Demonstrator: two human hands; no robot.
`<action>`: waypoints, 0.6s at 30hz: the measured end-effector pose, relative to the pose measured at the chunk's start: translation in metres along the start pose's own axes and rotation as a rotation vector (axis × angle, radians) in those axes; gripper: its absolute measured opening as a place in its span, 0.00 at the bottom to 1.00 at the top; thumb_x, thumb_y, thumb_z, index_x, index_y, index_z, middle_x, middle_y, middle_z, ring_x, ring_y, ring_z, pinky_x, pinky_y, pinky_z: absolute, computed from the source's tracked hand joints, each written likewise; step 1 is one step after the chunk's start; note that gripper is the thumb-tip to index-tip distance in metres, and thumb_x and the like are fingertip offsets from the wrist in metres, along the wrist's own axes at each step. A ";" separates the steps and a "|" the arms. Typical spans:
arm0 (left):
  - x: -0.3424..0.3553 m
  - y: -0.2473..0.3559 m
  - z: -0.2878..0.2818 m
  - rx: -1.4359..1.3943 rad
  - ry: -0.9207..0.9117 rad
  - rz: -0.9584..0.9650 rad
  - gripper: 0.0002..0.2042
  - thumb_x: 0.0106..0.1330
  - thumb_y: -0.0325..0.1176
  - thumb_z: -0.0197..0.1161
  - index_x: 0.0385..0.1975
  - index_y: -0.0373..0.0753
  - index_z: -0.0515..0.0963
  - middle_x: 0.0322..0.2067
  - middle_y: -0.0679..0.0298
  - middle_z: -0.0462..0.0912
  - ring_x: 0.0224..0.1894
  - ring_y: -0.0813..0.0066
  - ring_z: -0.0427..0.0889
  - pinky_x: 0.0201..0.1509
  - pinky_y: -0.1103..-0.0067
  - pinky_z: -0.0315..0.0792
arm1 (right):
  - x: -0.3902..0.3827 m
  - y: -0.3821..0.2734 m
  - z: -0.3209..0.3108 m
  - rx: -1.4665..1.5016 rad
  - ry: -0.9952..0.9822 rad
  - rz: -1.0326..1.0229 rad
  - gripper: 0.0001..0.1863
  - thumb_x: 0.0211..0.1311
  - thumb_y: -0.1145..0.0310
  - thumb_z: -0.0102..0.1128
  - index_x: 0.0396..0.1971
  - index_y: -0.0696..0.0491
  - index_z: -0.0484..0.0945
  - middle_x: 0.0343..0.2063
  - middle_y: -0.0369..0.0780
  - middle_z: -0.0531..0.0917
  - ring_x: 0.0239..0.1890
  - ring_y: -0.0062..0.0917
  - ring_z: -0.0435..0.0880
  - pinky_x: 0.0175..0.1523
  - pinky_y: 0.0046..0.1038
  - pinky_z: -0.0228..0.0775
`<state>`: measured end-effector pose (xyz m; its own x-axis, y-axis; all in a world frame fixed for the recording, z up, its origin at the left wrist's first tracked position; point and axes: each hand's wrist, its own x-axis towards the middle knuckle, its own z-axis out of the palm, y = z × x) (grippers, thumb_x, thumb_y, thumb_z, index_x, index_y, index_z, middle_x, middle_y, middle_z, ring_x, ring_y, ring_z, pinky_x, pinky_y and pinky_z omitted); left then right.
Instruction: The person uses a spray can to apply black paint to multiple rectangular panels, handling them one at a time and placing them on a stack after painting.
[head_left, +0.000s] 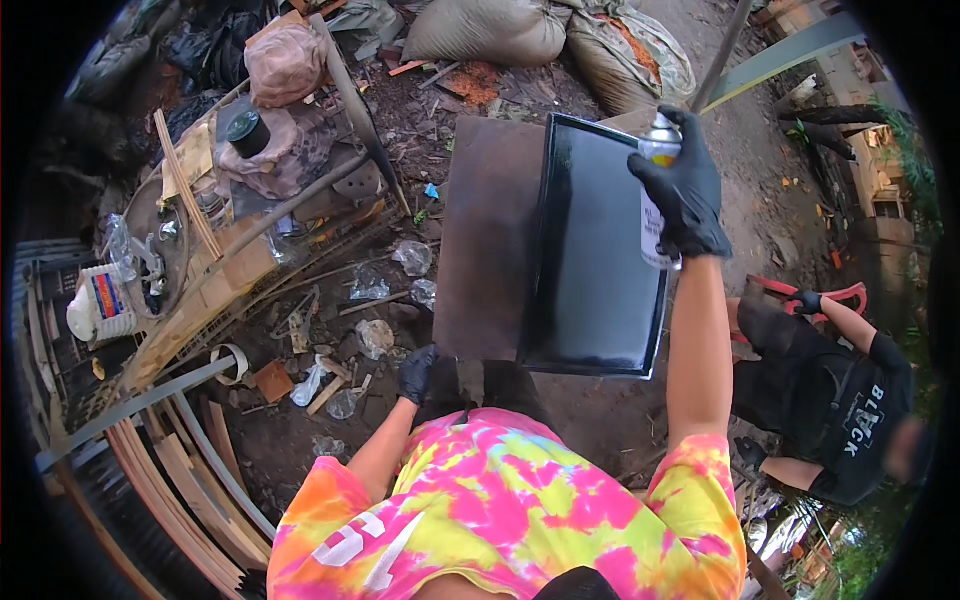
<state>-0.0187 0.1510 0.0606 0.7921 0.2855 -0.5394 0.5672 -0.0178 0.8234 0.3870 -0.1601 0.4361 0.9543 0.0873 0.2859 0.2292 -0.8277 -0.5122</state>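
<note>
My right hand (685, 190), in a black glove, is closed around a spray can (652, 225) with a silver top and a pale label. It is over the right edge of a rectangular panel (600, 260) with a glossy black face and a raised rim. The panel lies on the right part of a flat brown board (485, 240). At the board's near left corner is my left hand (417, 374), also in a black glove. Its fingers look curled, and what they hold, if anything, is hidden against the dark trousers.
A person in black (825, 395) is at the right, beside a red frame (835, 296). A cluttered wooden bench (210, 265) with a dark-lidded container (247, 134) stands at the left. Stuffed sacks (490, 30) lie at the back. Plastic scraps (412, 257) and wooden strips (180, 470) litter the ground.
</note>
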 end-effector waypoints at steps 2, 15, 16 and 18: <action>-0.011 -0.014 0.005 0.243 -0.002 0.155 0.11 0.74 0.41 0.63 0.44 0.41 0.85 0.38 0.63 0.89 0.36 0.68 0.88 0.46 0.68 0.81 | -0.028 -0.005 -0.016 0.224 -0.114 0.157 0.36 0.46 0.60 0.75 0.60 0.46 0.76 0.51 0.47 0.86 0.53 0.41 0.88 0.59 0.39 0.78; 0.105 0.031 0.025 -0.368 -0.339 0.017 0.23 0.76 0.54 0.59 0.56 0.42 0.79 0.44 0.64 0.87 0.47 0.69 0.85 0.53 0.69 0.79 | -0.173 -0.056 -0.041 0.370 -0.217 0.192 0.36 0.47 0.70 0.78 0.60 0.50 0.76 0.47 0.40 0.86 0.50 0.29 0.87 0.59 0.33 0.77; 0.107 0.046 0.019 -1.045 -0.380 -0.238 0.21 0.79 0.55 0.55 0.50 0.43 0.82 0.41 0.68 0.86 0.42 0.72 0.84 0.53 0.74 0.78 | -0.180 -0.060 -0.041 0.380 -0.226 0.209 0.35 0.47 0.70 0.78 0.59 0.49 0.76 0.47 0.40 0.86 0.50 0.30 0.87 0.59 0.33 0.77; 0.112 0.074 0.003 -0.854 -0.179 -0.286 0.24 0.75 0.57 0.60 0.58 0.44 0.78 0.47 0.66 0.86 0.49 0.70 0.83 0.54 0.70 0.79 | -0.192 -0.065 -0.041 0.395 -0.248 0.224 0.33 0.48 0.69 0.78 0.58 0.48 0.76 0.47 0.40 0.86 0.50 0.33 0.88 0.58 0.34 0.78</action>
<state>0.1125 0.1783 0.0604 0.7110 0.0160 -0.7030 0.4440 0.7651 0.4664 0.1805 -0.1456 0.4479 0.9940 0.1007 -0.0418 0.0236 -0.5732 -0.8191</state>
